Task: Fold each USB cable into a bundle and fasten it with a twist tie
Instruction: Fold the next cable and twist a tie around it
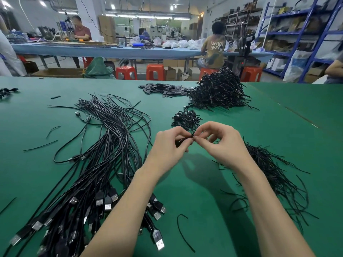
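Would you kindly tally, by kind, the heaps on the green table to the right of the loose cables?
Heaps of tied cable bundles: 2
Heap of twist ties: 1
Heap of flat black strips: 1
Total: 4

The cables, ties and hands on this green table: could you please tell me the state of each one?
Left hand: grips a folded cable.
Right hand: pinches a tie at the cable.
Held cable: folded, tie being fastened.
Loose cables: unfolded, spread on the left.
Ties: loose heap on the right.
Small bundle pile: tied, lying beyond the hands.
Big bundle pile: heaped at the far edge.
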